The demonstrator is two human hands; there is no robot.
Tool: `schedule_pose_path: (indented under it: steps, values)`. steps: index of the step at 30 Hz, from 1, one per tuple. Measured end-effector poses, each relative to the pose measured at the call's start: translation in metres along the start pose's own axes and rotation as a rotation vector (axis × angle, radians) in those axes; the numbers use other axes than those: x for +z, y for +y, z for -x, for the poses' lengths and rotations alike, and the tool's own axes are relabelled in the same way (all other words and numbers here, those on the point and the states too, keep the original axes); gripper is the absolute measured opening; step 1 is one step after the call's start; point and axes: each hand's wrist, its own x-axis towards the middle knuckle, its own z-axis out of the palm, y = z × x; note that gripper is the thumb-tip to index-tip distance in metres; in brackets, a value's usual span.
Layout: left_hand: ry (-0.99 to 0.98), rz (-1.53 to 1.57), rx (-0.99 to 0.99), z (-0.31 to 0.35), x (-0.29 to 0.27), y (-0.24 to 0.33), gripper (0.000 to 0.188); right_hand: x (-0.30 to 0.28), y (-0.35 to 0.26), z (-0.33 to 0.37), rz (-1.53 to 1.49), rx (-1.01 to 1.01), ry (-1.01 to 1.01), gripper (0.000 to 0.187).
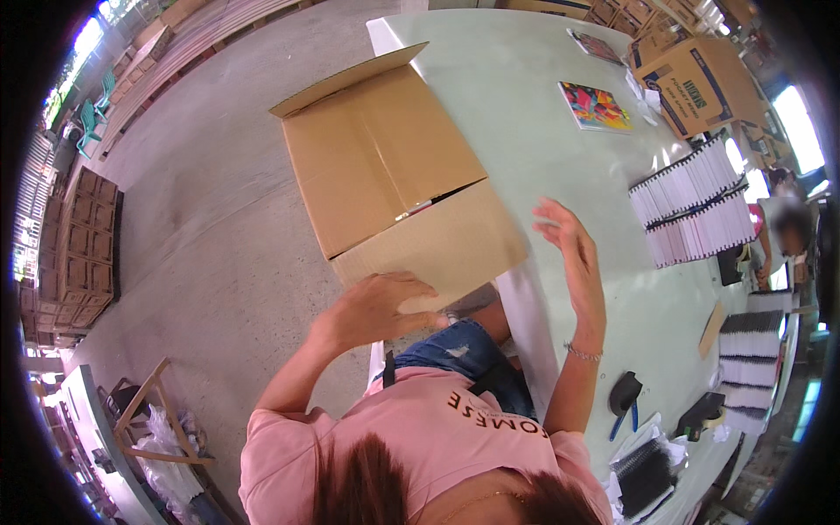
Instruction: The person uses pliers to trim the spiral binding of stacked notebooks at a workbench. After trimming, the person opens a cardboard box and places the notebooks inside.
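A brown cardboard box (376, 149) stands in front of me at the table's left end. Its two top flaps meet along a middle seam, its far end flap (350, 80) sticks up, and its near end flap (455, 249) slopes out toward me. Through a narrow gap beside the near flap, a bit of the contents shows, too little to name. My left hand (372, 308) lies against that flap's near left part, fingers stretched and thumb apart. Just right of the flap, my right hand (569, 241) is raised over the table, holding nothing, its fingers apart.
On the pale table (490, 79) are a colourful book (595, 107), stacks of spiral-bound books (691, 206), a printed carton (696, 83), a black tool with blue handles (625, 402) and black binding coils (643, 477). Another person (779, 223) is at the right. Stacked cartons (79, 254) stand left.
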Motion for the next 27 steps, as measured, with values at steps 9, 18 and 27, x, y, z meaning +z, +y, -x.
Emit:
schedule_pose_path:
  steps: [9, 18, 27]
  values:
    - [0.376, -0.292, 0.006, -0.062, -0.024, -0.036, 0.020, 0.109, 0.032, -0.076, 0.704, -0.283, -0.127, 0.055]
    - [0.314, -0.387, -0.016, -0.077, -0.030, -0.079, 0.024, 0.122, 0.054, -0.100, 0.991, -0.388, -0.108, 0.055]
    - [0.254, -0.379, 0.034, -0.058, -0.038, -0.076, 0.039, 0.099, 0.036, -0.119, 1.037, -0.524, -0.254, 0.050]
